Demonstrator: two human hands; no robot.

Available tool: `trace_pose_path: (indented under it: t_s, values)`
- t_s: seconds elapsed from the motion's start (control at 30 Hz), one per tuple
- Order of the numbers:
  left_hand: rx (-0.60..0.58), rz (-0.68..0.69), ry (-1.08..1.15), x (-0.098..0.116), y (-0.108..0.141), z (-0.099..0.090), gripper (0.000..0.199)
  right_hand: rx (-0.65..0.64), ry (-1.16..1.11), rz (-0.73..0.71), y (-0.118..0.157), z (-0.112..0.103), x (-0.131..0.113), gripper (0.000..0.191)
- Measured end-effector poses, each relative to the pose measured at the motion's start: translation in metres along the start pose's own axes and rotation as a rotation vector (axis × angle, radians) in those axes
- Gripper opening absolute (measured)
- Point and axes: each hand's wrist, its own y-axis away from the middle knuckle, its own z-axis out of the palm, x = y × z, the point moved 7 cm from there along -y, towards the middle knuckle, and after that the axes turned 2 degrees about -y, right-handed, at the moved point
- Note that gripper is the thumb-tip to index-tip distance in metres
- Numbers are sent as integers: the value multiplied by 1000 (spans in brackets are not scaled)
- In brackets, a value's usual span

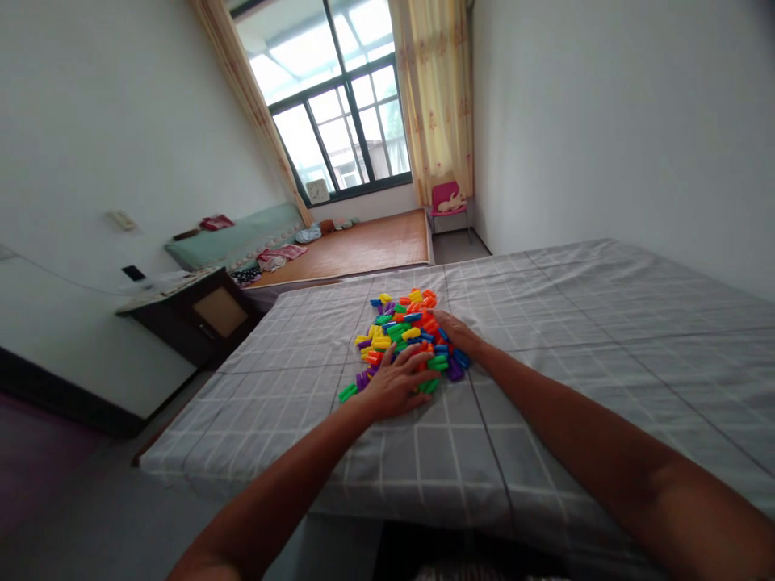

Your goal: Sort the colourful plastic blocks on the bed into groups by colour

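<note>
A heap of small plastic building pieces (pixel 396 331) in green, yellow, orange, blue and purple lies on a grey checked bed sheet (pixel 291 355). My left hand (pixel 396 383) rests on the near side of the heap, palm down with its fingers spread over the pieces. At the right side of the heap, my right hand (pixel 457 332) touches the orange and blue pieces, its fingers stretched toward the middle. Neither hand is lifting a piece. Some pieces under both hands are hidden.
Beyond the sheet is a low platform with a brown mat (pixel 369 242), with clothes (pixel 282 256) on its left. A dark cabinet (pixel 203 315) stands at the left. A pink chair (pixel 446 198) holding a soft toy is by the curtain (pixel 433 97).
</note>
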Motion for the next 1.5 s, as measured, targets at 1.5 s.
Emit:
trace_pose_path:
  t_s: [1.5]
  values:
    - [168,315,285,55,-87,54,32,299,29,267,7,-81,54,34]
